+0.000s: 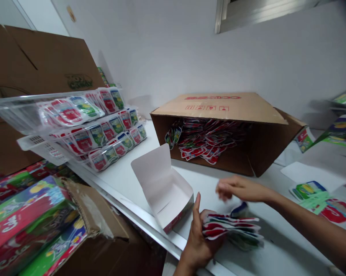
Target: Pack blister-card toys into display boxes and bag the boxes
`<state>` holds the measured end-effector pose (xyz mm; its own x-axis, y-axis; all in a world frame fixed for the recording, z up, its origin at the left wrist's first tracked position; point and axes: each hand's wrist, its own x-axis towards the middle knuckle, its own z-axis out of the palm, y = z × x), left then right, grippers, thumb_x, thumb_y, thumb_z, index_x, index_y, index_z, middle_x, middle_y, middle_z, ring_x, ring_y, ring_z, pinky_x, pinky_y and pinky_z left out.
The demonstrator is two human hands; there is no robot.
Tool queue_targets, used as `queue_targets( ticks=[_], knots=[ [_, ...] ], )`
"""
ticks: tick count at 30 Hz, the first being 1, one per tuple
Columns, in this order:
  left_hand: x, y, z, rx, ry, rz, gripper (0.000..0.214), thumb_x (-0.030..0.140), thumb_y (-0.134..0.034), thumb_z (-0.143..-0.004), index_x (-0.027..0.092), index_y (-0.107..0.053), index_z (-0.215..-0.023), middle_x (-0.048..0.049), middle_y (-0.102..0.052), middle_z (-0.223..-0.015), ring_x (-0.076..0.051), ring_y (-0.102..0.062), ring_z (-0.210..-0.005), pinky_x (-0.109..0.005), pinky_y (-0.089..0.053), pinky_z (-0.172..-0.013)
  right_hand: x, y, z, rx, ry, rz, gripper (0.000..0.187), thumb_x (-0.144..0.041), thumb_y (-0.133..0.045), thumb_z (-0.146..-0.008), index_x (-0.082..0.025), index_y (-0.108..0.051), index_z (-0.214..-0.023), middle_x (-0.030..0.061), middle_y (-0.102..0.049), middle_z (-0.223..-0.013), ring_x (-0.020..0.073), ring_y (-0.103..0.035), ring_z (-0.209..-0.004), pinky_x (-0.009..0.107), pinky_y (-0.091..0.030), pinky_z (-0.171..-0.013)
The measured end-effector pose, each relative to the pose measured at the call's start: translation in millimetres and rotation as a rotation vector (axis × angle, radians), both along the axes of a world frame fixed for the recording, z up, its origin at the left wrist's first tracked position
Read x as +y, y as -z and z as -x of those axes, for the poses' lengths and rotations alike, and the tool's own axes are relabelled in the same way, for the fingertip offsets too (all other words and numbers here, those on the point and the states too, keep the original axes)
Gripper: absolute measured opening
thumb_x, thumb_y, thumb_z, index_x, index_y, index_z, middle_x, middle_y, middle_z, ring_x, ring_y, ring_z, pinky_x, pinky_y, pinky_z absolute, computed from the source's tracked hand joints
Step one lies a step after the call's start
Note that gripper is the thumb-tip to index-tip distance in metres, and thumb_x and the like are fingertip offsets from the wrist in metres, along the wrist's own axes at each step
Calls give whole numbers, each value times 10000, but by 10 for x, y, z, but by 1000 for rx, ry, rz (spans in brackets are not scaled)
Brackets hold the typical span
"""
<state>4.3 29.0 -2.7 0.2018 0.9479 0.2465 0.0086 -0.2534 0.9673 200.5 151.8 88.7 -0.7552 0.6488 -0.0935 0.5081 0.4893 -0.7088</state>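
My left hand [197,241] is closed around the near end of a thick stack of sachets [232,228], with red, green and blue faces and white edges. Its thumb points up beside the stack. Just above the sachets is my right hand [237,188], its fingers bent and smeared by motion; whether they hold anything does not show. An open white carton [175,193] stands left of my hands with its lid raised. Behind it, a large cardboard box [218,103] lies on its side, its mouth facing me and a heap of similar sachets [207,140] inside.
Clear plastic trays [75,126] of sachets are stacked at the left on the white table [121,184]. Below the table edge, a cardboard box [104,222] holds printed cartons [26,230]. More sachets [310,189] and white flaps [330,163] lie at the right.
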Motion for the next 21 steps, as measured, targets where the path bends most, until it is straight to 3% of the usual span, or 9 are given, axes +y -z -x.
queue_targets(
  ticks=[2,4,6,8,11,15,18,21],
  knots=[
    [4,-22,2,0,32,30,916,219,-747,-751,196,-189,-1477,-71,-686,-1000,-207,-690,-862,-333,-525,-853,393,262,10,-98,221,-298,471,-474,-482,-911,-157,-587,-1243,139,-650,-1217,268,-579,-1120,359,-432,-948],
    [5,-74,13,-13,65,73,679,238,-749,-747,165,-437,-1346,-104,-695,-1014,-233,-690,-890,-330,-526,-831,712,501,46,-267,358,-446,666,-486,-627,-813,-153,-489,-1374,166,-508,-1412,335,-445,-1292,425,-354,-1048],
    [3,-136,25,-48,85,139,528,245,-751,-749,149,-535,-1221,-123,-708,-1010,-243,-692,-890,-320,-527,-801,881,676,98,-356,429,-486,668,-476,-622,-822,-140,-486,-1383,182,-468,-1444,373,-407,-1322,477,-324,-1064],
    [0,-185,30,-76,102,186,474,249,-763,-739,142,-556,-1152,-131,-715,-998,-242,-692,-880,-308,-527,-779,893,783,134,-367,460,-502,503,-418,-524,-902,-128,-558,-1312,190,-519,-1397,374,-405,-1321,497,-299,-1070],
    [4,-215,24,-73,103,181,403,274,-773,-727,132,-583,-1053,-135,-708,-972,-239,-685,-859,-300,-529,-758,731,858,83,-330,494,-582,377,-322,-384,-974,-122,-665,-1125,190,-626,-1255,347,-429,-1297,489,-267,-1083],
    [32,-190,23,-13,70,102,303,318,-736,-767,135,-611,-973,-109,-676,-908,-223,-671,-823,-312,-539,-752,404,833,-172,-216,505,-635,413,-312,-293,-1001,-134,-666,-1001,153,-697,-1030,270,-602,-1030,407,-405,-967],
    [61,-148,35,105,-13,-57,334,335,-776,-719,151,-653,-969,-165,-577,-1199,-317,-552,-1181,-414,-463,-989,94,682,-349,2,479,-538,389,-357,-276,-1012,-168,-615,-1023,106,-686,-960,215,-629,-883,331,-474,-823],
    [76,-109,41,233,-115,-147,334,331,-795,-689,178,-692,-968,-131,-224,-1546,-376,-170,-1452,-491,-263,-1152,-234,419,-413,136,345,-320,350,-394,-301,-1014,-208,-593,-964,57,-673,-879,186,-631,-799,297,-480,-749]
  ],
)
